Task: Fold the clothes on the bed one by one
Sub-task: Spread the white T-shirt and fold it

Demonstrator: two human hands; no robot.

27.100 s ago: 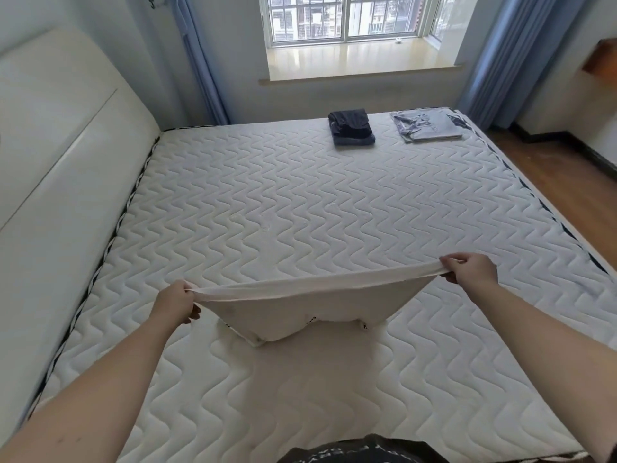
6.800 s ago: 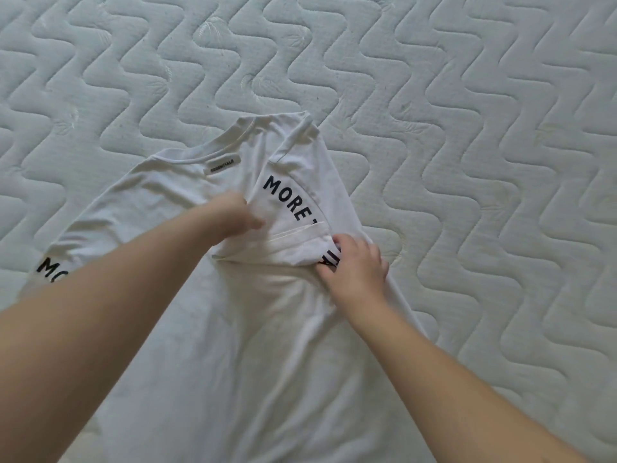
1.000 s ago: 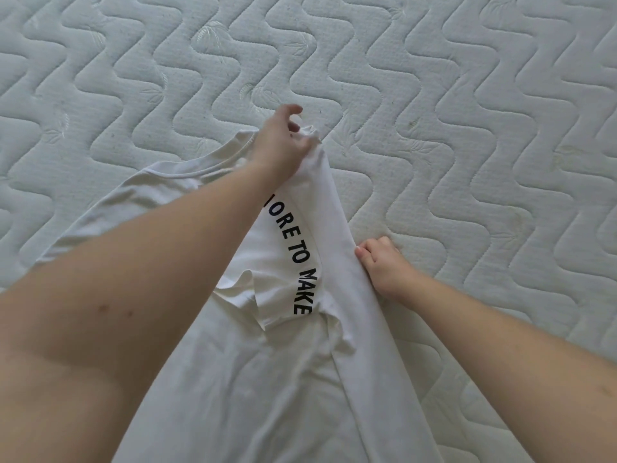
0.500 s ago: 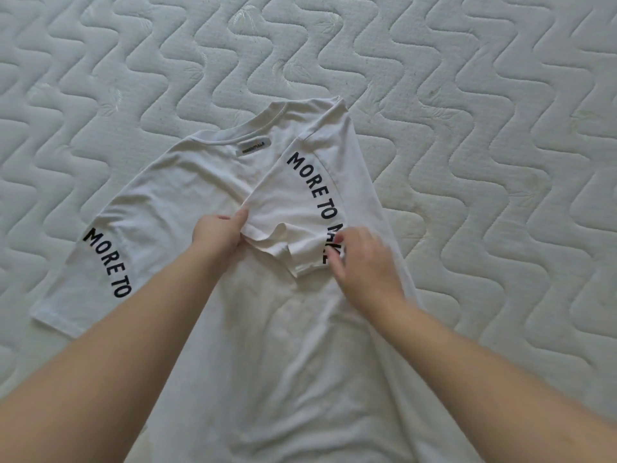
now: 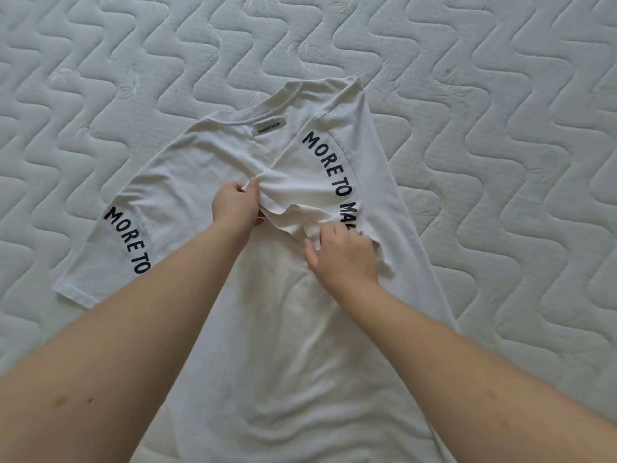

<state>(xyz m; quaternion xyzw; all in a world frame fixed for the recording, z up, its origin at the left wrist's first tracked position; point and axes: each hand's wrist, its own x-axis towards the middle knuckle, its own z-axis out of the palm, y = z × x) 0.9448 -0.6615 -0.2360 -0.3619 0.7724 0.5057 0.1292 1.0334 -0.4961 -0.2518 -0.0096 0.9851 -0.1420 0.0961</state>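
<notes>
White T-shirt (image 5: 267, 345) spread flat on the quilted mattress (image 5: 500, 128), collar away from the wearer, its right side already turned in over the body. Folded-in sleeve (image 5: 320, 182) lying across the chest, just below the neck label (image 5: 268, 128), lettering "MORE TO MA…" running down it. Other sleeve (image 5: 110, 242) out flat on the far side of the label, same lettering showing.

Left hand (image 5: 235, 205) pinching the cuff edge of the folded-in sleeve, thumb and fingers closed on a small bunch of cloth. Right hand (image 5: 344, 255) lower on the same sleeve, fingers loosely curved and pressing its hem down against the shirt body; whether the fingertips actually nip the cloth cannot be told.

Step in hand, by judgement: squaring and flattening this sleeve before turning in the other side. Best done by drawing the cuff gently toward the label side until the ripple between the two hands is gone, keeping the outer fold line straight from shoulder to hem, then smoothing with a flat palm. Too hard a tug likely to drag the whole fold off line, thin jersey being quick to bunch.

Underneath, a pale mattress with wavy stitched channels and faint leaf motifs, soft enough to let cloth creep. Nothing of the room beyond the mattress in view.
</notes>
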